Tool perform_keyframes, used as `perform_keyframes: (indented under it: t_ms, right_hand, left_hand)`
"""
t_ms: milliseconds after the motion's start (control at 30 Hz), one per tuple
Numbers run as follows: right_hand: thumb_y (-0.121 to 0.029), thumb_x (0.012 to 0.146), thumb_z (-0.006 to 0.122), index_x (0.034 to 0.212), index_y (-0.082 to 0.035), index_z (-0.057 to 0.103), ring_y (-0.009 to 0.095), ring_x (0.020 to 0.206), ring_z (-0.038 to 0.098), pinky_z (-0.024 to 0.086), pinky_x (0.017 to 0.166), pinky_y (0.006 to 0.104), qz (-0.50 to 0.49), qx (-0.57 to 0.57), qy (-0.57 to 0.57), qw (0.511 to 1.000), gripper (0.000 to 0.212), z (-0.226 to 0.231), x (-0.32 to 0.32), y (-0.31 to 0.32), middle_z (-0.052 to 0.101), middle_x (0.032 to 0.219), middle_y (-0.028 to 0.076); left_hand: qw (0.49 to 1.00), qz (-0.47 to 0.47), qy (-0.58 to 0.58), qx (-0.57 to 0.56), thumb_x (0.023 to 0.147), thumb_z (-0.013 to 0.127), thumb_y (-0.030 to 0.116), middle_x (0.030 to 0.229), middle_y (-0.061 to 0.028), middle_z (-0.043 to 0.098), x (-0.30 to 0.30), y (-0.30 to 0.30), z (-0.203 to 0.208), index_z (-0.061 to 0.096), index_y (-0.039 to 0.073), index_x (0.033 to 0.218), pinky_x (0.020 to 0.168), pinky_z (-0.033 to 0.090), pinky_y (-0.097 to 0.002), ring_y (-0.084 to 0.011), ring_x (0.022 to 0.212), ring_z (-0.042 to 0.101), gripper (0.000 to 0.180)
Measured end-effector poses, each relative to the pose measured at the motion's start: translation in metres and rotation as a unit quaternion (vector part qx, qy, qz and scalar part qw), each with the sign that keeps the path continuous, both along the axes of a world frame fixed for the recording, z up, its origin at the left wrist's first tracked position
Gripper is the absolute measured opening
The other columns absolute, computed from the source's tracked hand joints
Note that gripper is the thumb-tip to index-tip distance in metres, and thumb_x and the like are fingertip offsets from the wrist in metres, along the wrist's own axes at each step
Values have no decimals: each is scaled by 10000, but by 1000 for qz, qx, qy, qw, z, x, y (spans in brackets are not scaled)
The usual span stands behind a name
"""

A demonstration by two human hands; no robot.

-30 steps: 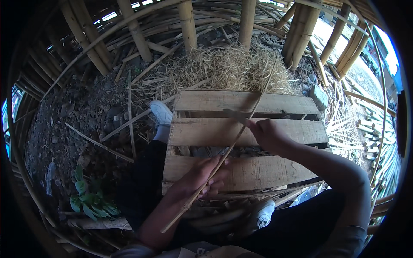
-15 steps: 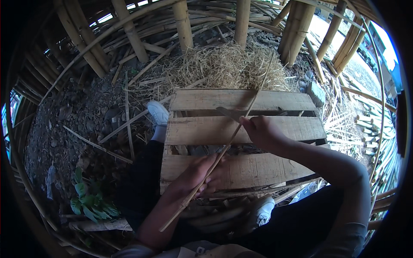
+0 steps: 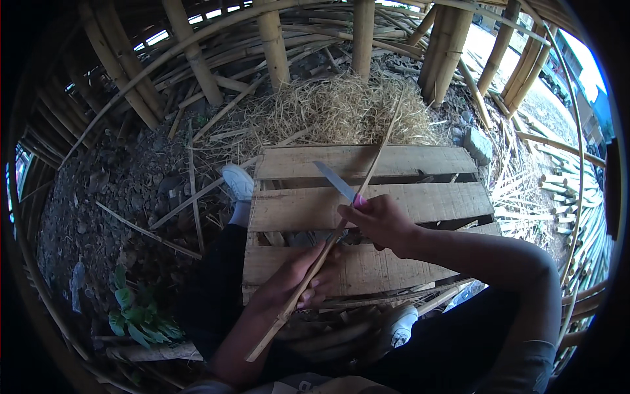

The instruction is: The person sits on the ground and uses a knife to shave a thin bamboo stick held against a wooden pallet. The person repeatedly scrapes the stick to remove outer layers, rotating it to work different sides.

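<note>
My left hand [image 3: 303, 276] is closed round the lower part of a long, thin bamboo strip [image 3: 289, 307]. The strip slants up and away to the right, over a low table of wooden slats [image 3: 367, 200]. In my right hand [image 3: 380, 220] is a knife [image 3: 336, 178] with a pink handle, its pale blade pointing up and to the left. The right thumb lies close to the strip just below the blade; whether it touches the strip I cannot tell.
Behind the table lies a heap of dry shavings [image 3: 341, 108], with bamboo posts [image 3: 272, 46] beyond it. A grey block [image 3: 478, 146] sits by the table's far right corner. Cut bamboo poles [image 3: 571, 197] are stacked at right. A leafy plant [image 3: 134, 308] grows at lower left.
My right hand has come nearer along the strip and turned, so the knife's blade and pink handle now show more plainly. The left hand keeps its hold. The whole view has shifted slightly.
</note>
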State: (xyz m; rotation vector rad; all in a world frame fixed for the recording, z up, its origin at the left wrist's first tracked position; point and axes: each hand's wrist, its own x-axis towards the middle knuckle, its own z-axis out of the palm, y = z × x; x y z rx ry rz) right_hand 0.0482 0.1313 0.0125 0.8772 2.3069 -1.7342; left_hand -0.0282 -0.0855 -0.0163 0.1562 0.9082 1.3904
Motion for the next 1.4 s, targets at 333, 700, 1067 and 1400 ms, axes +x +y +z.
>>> perform_keyframes:
  t_ms: [333,700,1067,1400]
  right_hand:
    - [-423,1019,628,743,-56,627,93,409,454,353,377,295,-169,61,51,982,460,-28,-14,28,469,547,-34]
    - [-351,1010,604,663,-56,582,108,440,491,352,391,314,-280,73,95,953,455,-31,-17,36,513,551,7]
    - [-396,941,681,859,32,707,235,665,698,526,626,417,-104,284,41,952,436,-17,-10,56,684,700,156]
    - [-162,1003,643,948,9,724,308,698,708,522,657,440,35,384,145,911,197,-24,-2,109,704,760,204]
  left_hand:
    - [989,-40,-61,130,1109,384,520,776,-35,567,5,-2,-16,508,90,1172,427,519,-269,-137,549,626,452]
    - [990,-70,-33,116,1087,452,518,1063,-182,670,23,-8,-4,433,-30,1417,559,586,-334,-263,723,725,640]
    - [987,-19,152,-44,1103,469,283,810,-24,510,28,-12,29,463,-12,1418,426,319,-185,-15,487,400,432]
    - [806,-64,589,8,971,586,162,846,-126,633,-2,-23,17,587,-65,1206,746,495,-400,-254,757,615,327]
